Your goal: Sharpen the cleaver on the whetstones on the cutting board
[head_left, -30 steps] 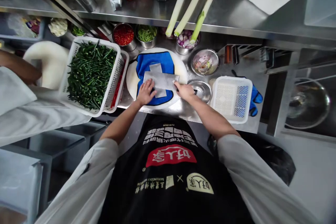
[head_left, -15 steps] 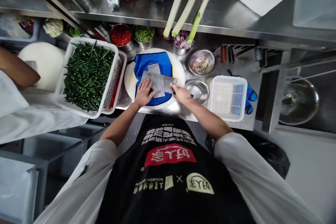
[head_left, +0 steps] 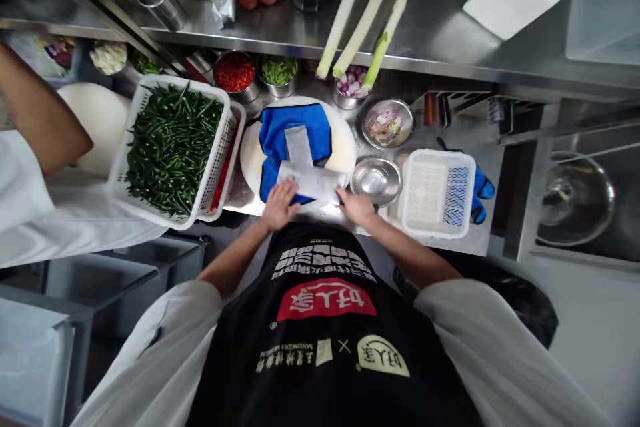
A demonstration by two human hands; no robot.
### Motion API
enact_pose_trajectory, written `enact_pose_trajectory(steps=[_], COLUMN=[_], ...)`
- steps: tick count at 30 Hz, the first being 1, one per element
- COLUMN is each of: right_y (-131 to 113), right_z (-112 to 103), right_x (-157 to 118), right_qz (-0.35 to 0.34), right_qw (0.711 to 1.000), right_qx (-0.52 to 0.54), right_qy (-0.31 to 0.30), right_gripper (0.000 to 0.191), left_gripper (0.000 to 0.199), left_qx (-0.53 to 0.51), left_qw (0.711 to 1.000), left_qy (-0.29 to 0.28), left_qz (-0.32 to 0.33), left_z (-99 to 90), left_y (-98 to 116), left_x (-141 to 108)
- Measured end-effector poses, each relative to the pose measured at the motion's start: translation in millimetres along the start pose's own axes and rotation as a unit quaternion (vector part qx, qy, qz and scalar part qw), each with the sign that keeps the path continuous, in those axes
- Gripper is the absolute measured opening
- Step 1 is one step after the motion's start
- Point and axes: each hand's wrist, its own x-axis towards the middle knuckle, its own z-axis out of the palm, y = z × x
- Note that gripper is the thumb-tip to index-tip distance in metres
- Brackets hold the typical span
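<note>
Crowding cleaver [head_left: 311, 181]: steel bowl [head_left: 376, 180], chilli basket [head_left: 173, 145].

We see a cleaver [head_left: 314, 181] with a broad, flat, grey steel blade lying crosswise at the near end of a grey whetstone [head_left: 299, 143]. The blade rests flat or nearly flat on the stone. The whetstone is a long rectangular block, set lengthwise away from us on a blue cloth [head_left: 280, 140]. The cloth is spread over a round white cutting board [head_left: 345, 143], which sits on the steel counter between two plastic baskets.
</note>
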Motion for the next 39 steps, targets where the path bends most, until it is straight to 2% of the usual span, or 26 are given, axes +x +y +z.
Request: enact_pose_trajectory(steps=[2, 3, 5, 7, 9, 11, 14, 16, 17, 20, 22, 24, 26, 28, 30, 33, 35, 36, 39], right_y=[2.1, 4.0, 7.2, 6.8, 2.4, -2.6, -2.8, 1.5, 3.5, 4.3, 0.9, -1.6, -0.5, 3.3, 6.5, 4.7, -0.5, -3.0, -4.1], right_z=[15.8, 15.5, -1.3, -25.7, -37.1, -26.1, 7.2, 11.4, 5.0, -27.1, -34.0, -18.7, 6.6, 20.2, 10.4, -24.7, -32.7, -28.2, 3.4], right_x=[-20.8, -20.7, 0.6, 31.9, 45.4, 29.4, -12.7, -16.2, -7.0, 36.5, 44.7, 22.8, -11.6, -29.8, -17.1, 29.9, 40.1, 33.4, -10.0], right_qz=[-0.005, -0.007, -0.008, -0.004, 0.001, 0.003, 0.004, 0.005, 0.004, 0.006, 0.008, 0.006, 0.001, -0.001, -0.004, -0.002, 0.002, 0.003, -0.005], right_qw=[0.999, 0.999, 1.0, 0.999, 0.998, 0.999, 0.999, 0.999, 1.0, 0.999, 0.998, 0.999, 1.0, 0.999, 0.999, 0.999, 0.998, 0.998, 1.0], right_qx=[-0.006, -0.011, -0.019, -0.017, -0.008, -0.004, -0.006, -0.005, -0.004, 0.004, 0.008, 0.007, 0.006, 0.005, -0.002, -0.007, -0.003, -0.001, 0.0], right_qy=[-0.04, -0.043, -0.016, 0.029, 0.058, 0.035, -0.031, -0.038, -0.023, 0.042, 0.064, 0.038, -0.015, -0.05, -0.033, 0.038, 0.064, 0.055, -0.017], right_gripper=[0.065, 0.064, 0.065, 0.068, 0.071, 0.071, 0.067, 0.065, 0.065, 0.067, 0.069, 0.068, 0.066, 0.065, 0.065, 0.066, 0.068, 0.069, 0.067], left_gripper=[0.071, 0.071, 0.071, 0.07, 0.071, 0.071, 0.071, 0.071, 0.072, 0.072, 0.073, 0.072, 0.071, 0.071, 0.071, 0.071, 0.071, 0.071, 0.072], left_qx=[-0.004, -0.005, -0.006, -0.007, -0.004, 0.0, 0.0, 0.001, 0.002, 0.002, 0.002, 0.001, -0.004, -0.006, -0.006, -0.002, 0.0, -0.001, -0.008], left_qw=[1.0, 1.0, 0.999, 0.999, 0.999, 0.999, 1.0, 1.0, 1.0, 0.998, 0.998, 0.999, 1.0, 0.999, 0.999, 0.998, 0.999, 0.999, 1.0], left_qy=[-0.01, -0.012, -0.005, 0.01, 0.025, 0.024, -0.001, -0.008, -0.003, 0.022, 0.032, 0.022, -0.003, -0.022, -0.024, 0.001, 0.018, 0.019, -0.006], left_qz=[-0.008, -0.016, -0.036, -0.046, -0.046, -0.027, -0.005, -0.017, -0.028, -0.051, -0.051, -0.035, -0.017, -0.023, -0.037, -0.055, -0.051, -0.042, -0.015], left_z=[16.5, 19.7, 13.5, -2.4, -13.9, -11.3, 10.3, 16.5, 13.8, -8.1, -17.4, -12.3, 3.1, 14.7, 11.9, -10.3, -18.9, -17.9, 1.4], left_y=[15.0, 16.3, 4.7, -16.1, -28.3, -21.8, 5.5, 12.1, 8.7, -15.4, -21.9, -10.0, 11.2, 24.0, 17.5, -12.8, -22.3, -19.7, 7.0], left_x=[-29.8, -32.5, -10.9, 26.9, 47.1, 32.5, -16.8, -23.3, -13.5, 37.8, 49.9, 26.7, -12.8, -35.6, -22.6, 31.5, 44.5, 37.3, -13.4])
